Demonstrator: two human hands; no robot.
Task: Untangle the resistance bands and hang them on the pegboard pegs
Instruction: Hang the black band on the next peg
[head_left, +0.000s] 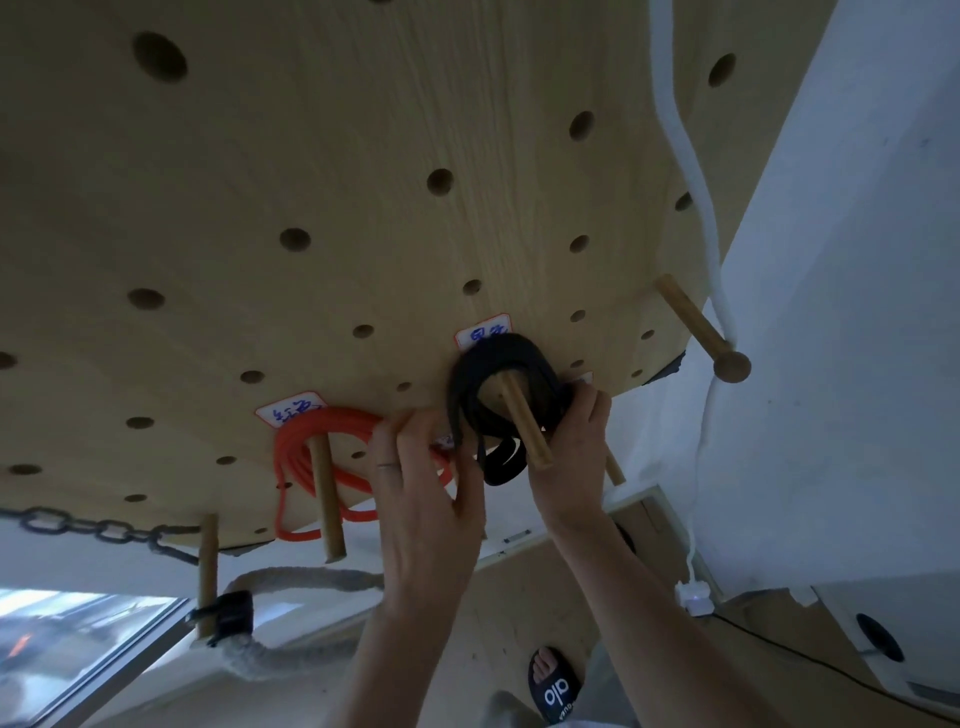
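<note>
A wooden pegboard (363, 130) fills the upper view. A black resistance band (511, 353) is looped over a wooden peg (524, 426) under a white label. My left hand (431, 493) pinches the band's left strands below the peg. My right hand (571, 457) grips the band's right side, fingers curled round it beside the peg. An orange band (322, 436) hangs coiled on another peg (327, 499) to the left, under its own label.
A knobbed peg (696, 332) sticks out at the right with a white cord (691, 171) running past it. A black chain (98, 530) and a thick beige rope (291, 577) hang at the lower left. A white wall stands on the right. My sandalled foot (556, 686) shows below.
</note>
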